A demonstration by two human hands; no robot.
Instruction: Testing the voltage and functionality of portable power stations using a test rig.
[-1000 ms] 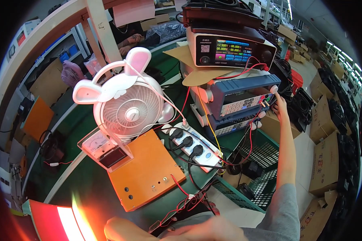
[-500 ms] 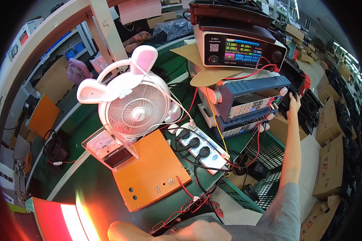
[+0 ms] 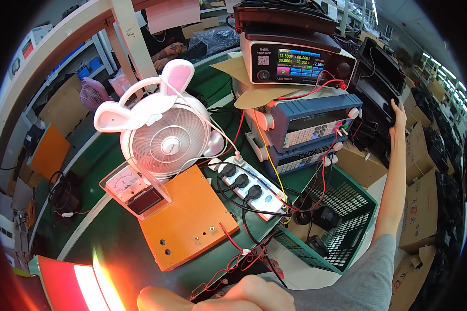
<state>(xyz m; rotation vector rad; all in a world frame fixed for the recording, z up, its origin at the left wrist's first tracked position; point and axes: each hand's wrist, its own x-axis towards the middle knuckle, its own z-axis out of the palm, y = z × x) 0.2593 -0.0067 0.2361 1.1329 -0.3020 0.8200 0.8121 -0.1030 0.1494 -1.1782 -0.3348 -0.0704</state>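
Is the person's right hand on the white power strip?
No, the right hand is at the edge of a black case, well right of the white power strip.

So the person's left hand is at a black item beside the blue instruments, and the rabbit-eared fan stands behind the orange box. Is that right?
Wrong hand: in the head view, the person's right hand is at a black item beside the blue instruments. The rabbit-eared fan does stand behind the orange box.
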